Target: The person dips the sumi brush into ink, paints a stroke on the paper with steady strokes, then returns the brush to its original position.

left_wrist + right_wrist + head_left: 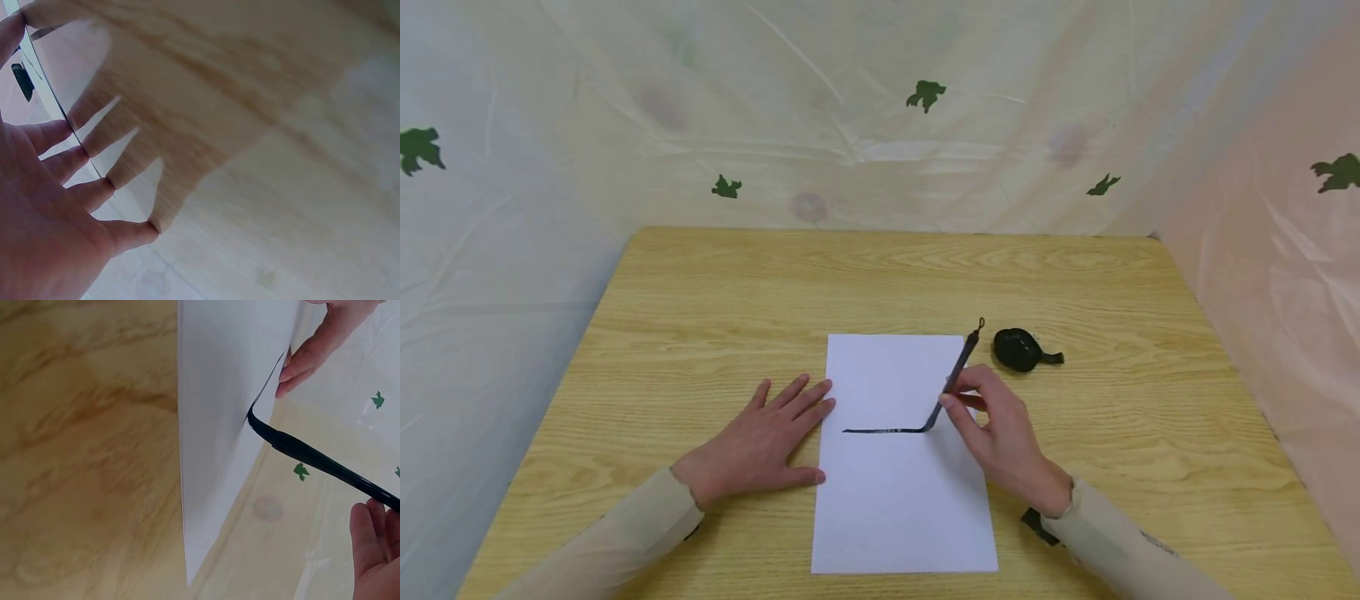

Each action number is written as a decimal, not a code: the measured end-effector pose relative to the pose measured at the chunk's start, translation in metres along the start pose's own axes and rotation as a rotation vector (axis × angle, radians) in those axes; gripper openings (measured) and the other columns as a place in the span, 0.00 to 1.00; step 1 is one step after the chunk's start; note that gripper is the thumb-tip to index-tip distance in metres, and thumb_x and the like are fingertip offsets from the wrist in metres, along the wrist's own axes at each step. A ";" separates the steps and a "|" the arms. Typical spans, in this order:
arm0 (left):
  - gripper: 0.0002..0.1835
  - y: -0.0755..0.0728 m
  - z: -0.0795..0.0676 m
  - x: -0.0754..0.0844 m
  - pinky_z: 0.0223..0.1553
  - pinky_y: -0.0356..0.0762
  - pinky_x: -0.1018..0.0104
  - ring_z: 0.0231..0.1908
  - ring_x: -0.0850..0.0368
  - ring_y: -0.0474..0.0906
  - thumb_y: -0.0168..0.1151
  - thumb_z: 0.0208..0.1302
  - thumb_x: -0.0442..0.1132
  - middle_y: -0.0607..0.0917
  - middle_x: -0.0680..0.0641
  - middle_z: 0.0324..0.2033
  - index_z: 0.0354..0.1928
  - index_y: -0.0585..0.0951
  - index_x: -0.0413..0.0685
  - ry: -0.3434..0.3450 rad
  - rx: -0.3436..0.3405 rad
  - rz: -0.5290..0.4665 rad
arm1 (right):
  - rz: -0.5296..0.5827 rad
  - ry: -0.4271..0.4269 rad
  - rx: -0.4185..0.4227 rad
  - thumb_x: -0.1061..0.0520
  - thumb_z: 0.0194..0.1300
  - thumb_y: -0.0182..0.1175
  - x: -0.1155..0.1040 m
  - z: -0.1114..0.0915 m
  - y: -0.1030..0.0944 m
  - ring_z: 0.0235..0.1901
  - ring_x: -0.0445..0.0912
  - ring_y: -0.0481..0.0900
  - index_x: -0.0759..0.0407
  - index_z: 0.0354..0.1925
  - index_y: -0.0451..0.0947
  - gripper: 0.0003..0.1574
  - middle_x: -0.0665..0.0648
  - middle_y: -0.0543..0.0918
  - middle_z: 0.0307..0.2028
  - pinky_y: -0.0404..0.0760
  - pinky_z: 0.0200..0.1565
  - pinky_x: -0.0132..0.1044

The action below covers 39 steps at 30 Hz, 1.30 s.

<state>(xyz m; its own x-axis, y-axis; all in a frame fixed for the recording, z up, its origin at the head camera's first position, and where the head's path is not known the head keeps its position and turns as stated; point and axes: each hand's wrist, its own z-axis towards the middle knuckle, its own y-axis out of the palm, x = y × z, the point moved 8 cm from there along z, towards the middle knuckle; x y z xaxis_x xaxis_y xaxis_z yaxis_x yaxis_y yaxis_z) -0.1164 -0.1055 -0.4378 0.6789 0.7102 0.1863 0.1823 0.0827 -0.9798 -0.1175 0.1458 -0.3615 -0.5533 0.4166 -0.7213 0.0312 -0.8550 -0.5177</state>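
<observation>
A dark calligraphy brush [958,367] with a hanging loop at its top is pinched between the thumb and fingers of my right hand [1006,433]. Its bent, inky tip [259,425] presses on a white sheet of paper [895,517]. From the tip a black horizontal stroke [880,431] runs leftward across the sheet. My left hand [760,446] lies flat with fingers spread, its fingertips at the paper's left edge. In the left wrist view the fingertips [134,234] rest on the tabletop, which mirrors them.
A glossy black ink dish [1018,350] with a short handle stands right of the paper's top corner. The wooden table [700,292] is bounded by pale plastic sheeting [850,100] at the back and sides, with green leaf shapes on it.
</observation>
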 end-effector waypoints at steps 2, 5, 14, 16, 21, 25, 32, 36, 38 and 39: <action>0.49 0.000 0.000 0.000 0.62 0.50 0.31 0.73 0.46 0.45 0.53 0.57 0.74 0.54 0.49 0.74 0.74 0.61 0.51 0.001 0.000 0.003 | -0.005 0.002 -0.001 0.70 0.61 0.63 0.000 0.000 -0.001 0.42 0.44 0.79 0.60 0.45 0.72 0.15 0.51 0.77 0.40 0.81 0.45 0.35; 0.49 0.000 0.000 0.000 0.62 0.50 0.31 0.73 0.46 0.45 0.53 0.57 0.74 0.54 0.49 0.74 0.74 0.61 0.51 0.000 -0.003 0.004 | -0.001 0.006 -0.002 0.70 0.62 0.63 0.001 -0.001 -0.003 0.42 0.44 0.79 0.61 0.45 0.72 0.15 0.51 0.77 0.40 0.80 0.46 0.35; 0.50 0.001 0.000 -0.001 0.62 0.49 0.31 0.73 0.46 0.45 0.53 0.57 0.74 0.53 0.49 0.75 0.74 0.60 0.52 -0.004 -0.010 0.000 | -0.006 0.009 0.002 0.71 0.62 0.62 0.003 -0.003 -0.006 0.41 0.44 0.79 0.62 0.45 0.72 0.15 0.52 0.77 0.40 0.80 0.46 0.35; 0.50 0.001 0.000 -0.001 0.62 0.49 0.31 0.73 0.46 0.44 0.53 0.57 0.74 0.53 0.49 0.75 0.74 0.60 0.52 -0.005 -0.011 0.001 | -0.007 0.015 0.004 0.70 0.62 0.62 0.004 -0.004 -0.007 0.41 0.44 0.79 0.62 0.46 0.72 0.14 0.52 0.77 0.40 0.80 0.46 0.35; 0.50 0.001 0.000 -0.001 0.62 0.49 0.31 0.73 0.46 0.45 0.53 0.57 0.74 0.53 0.50 0.75 0.74 0.60 0.52 -0.004 -0.008 -0.002 | -0.030 0.030 0.014 0.70 0.62 0.62 0.006 -0.005 -0.010 0.42 0.44 0.79 0.61 0.45 0.73 0.15 0.51 0.78 0.40 0.81 0.45 0.35; 0.49 0.001 0.000 -0.001 0.62 0.50 0.31 0.73 0.46 0.45 0.53 0.57 0.74 0.53 0.50 0.75 0.74 0.60 0.52 -0.002 -0.004 0.000 | -0.036 0.042 0.015 0.70 0.62 0.63 0.006 -0.006 -0.013 0.43 0.43 0.79 0.62 0.45 0.73 0.14 0.50 0.78 0.41 0.80 0.46 0.34; 0.49 0.001 0.000 -0.001 0.62 0.50 0.31 0.73 0.46 0.45 0.52 0.57 0.74 0.53 0.50 0.75 0.74 0.60 0.52 -0.001 -0.006 0.007 | -0.036 0.059 0.015 0.69 0.62 0.63 0.007 -0.007 -0.016 0.44 0.43 0.79 0.62 0.46 0.73 0.14 0.50 0.77 0.41 0.80 0.46 0.33; 0.50 0.001 0.000 -0.001 0.62 0.50 0.31 0.73 0.46 0.45 0.52 0.57 0.74 0.53 0.50 0.75 0.74 0.60 0.52 0.000 -0.006 0.010 | -0.043 0.056 0.020 0.69 0.62 0.62 0.007 -0.008 -0.018 0.43 0.43 0.79 0.62 0.46 0.73 0.14 0.50 0.77 0.41 0.80 0.46 0.33; 0.50 0.000 0.000 0.000 0.62 0.50 0.31 0.73 0.46 0.45 0.52 0.57 0.74 0.53 0.49 0.75 0.74 0.60 0.51 0.001 -0.006 0.010 | -0.046 0.051 0.024 0.69 0.62 0.63 0.007 -0.008 -0.018 0.43 0.43 0.79 0.61 0.46 0.73 0.15 0.50 0.77 0.41 0.80 0.46 0.33; 0.49 0.000 0.000 0.000 0.62 0.50 0.31 0.73 0.46 0.45 0.52 0.57 0.74 0.53 0.49 0.75 0.74 0.60 0.51 0.001 -0.005 0.010 | -0.045 0.047 0.025 0.70 0.62 0.63 0.007 -0.008 -0.018 0.43 0.43 0.79 0.61 0.46 0.73 0.15 0.51 0.77 0.41 0.80 0.46 0.33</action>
<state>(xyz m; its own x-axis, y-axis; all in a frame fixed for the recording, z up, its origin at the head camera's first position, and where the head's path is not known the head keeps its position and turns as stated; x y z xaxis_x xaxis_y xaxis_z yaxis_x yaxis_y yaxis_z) -0.1168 -0.1057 -0.4383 0.6815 0.7101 0.1769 0.1796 0.0721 -0.9811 -0.1152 0.1666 -0.3604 -0.5139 0.4685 -0.7186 -0.0144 -0.8423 -0.5389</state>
